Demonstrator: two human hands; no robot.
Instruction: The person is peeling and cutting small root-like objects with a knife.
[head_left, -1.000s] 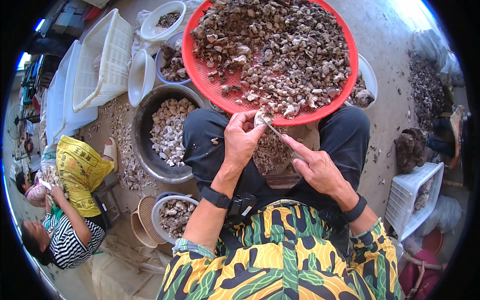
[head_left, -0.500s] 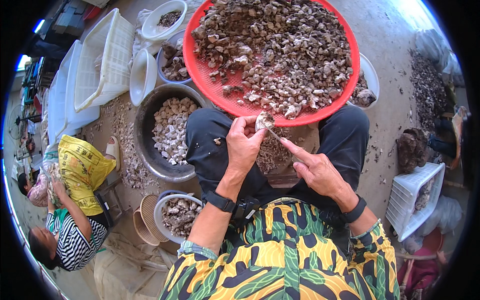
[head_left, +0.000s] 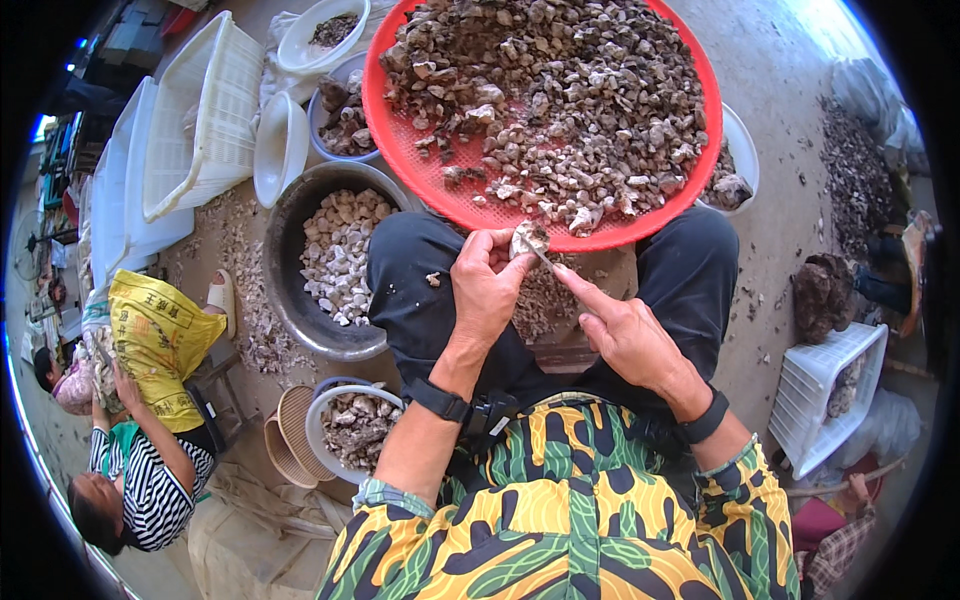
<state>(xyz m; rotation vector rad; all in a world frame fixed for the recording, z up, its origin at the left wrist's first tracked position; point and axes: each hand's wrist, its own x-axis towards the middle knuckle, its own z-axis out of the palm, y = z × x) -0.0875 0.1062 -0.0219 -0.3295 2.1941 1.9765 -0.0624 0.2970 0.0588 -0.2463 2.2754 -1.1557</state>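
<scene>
Between my left thumb and fingers is a small white lump with patches of dark brown skin (head_left: 529, 238). My left hand (head_left: 487, 283) is closed on it just below the red tray's rim. My right hand (head_left: 630, 335) grips a small knife (head_left: 545, 262), its forefinger stretched along it; the handle is mostly hidden in the palm. The thin blade touches the lump's lower edge. Past my hands, a round red perforated tray (head_left: 445, 195) lies across my knees, heaped with dark and pale lumps (head_left: 590, 120).
Left of my knee, a dark basin (head_left: 285, 300) holds whitish pieces. A white bowl of darker lumps (head_left: 362, 430) stands nearer. White crates (head_left: 215, 120) fill the far left; another crate (head_left: 825, 400) stands right. A person in a striped shirt (head_left: 150, 470) works at the left. Scraps litter the floor.
My right hand and the knife have shifted slightly left and down, the blade nearer the lump's middle. The left hand keeps its hold. A person's checked sleeve now shows at the lower right.
</scene>
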